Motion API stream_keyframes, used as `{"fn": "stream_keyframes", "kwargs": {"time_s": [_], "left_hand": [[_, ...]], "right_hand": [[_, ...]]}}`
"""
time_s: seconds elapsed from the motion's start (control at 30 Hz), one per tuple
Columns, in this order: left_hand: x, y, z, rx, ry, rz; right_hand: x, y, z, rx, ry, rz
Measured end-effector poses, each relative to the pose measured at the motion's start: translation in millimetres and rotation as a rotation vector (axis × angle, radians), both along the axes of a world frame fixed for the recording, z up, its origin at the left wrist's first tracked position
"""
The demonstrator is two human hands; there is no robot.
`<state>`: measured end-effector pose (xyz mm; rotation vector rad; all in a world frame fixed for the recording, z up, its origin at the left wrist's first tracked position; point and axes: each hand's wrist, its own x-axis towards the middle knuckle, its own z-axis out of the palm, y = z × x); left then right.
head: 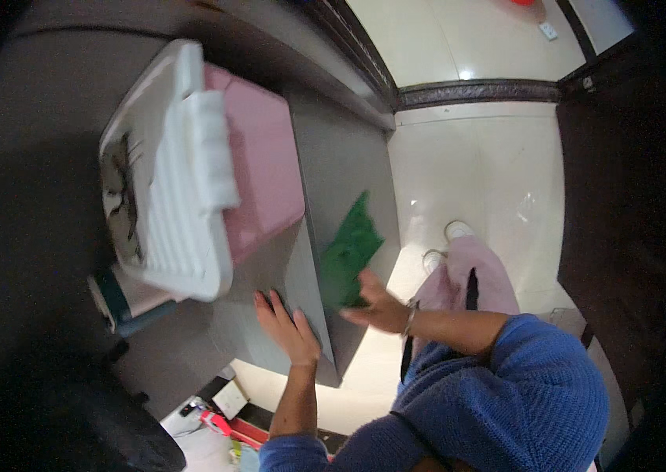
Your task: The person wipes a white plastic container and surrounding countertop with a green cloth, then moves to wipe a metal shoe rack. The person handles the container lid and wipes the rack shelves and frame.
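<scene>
My left hand (290,337) rests palm down on the dark grey top of a cabinet (274,259), close to its front edge, with the fingers apart and nothing held. My right hand (381,305) grips a green cloth (351,251), which lies against the cabinet's front face below that edge. Cloth and fingers are somewhat blurred. A pink plastic bin (265,159) with a ribbed white lid (182,194) stands on the cabinet top, beyond my left hand. Dark marks show on the lid's far part.
Beside the bin lies a stack of flat things (132,301), perhaps books. A dark door-like panel (610,177) stands at the right. A dark threshold strip (480,93) crosses the pale tiled floor (480,159). Red and white items (215,422) sit at the lower left.
</scene>
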<state>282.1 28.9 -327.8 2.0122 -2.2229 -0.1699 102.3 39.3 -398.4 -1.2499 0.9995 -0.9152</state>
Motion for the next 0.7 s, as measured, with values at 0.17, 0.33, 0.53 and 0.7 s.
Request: {"fn": "stream_keyframes", "kwargs": {"time_s": [0.17, 0.33, 0.53, 0.7], "left_hand": [[4.3, 9.2, -0.5, 0.039, 0.019, 0.047], [5.8, 10.4, -3.9, 0.055, 0.028, 0.070], [-0.6, -2.9, -0.4, 0.073, -0.021, -0.013], [6.0, 6.2, 1.6, 0.054, -0.041, -0.010]], "right_hand": [[44.0, -37.4, -19.5, -0.108, -0.007, -0.300], [34.4, -129.2, -66.4, -0.042, 0.086, -0.613], [25.8, -130.8, -189.8, 0.519, -0.195, -0.627], [116.1, 76.4, -193.3, 0.915, -0.116, -0.536]]}}
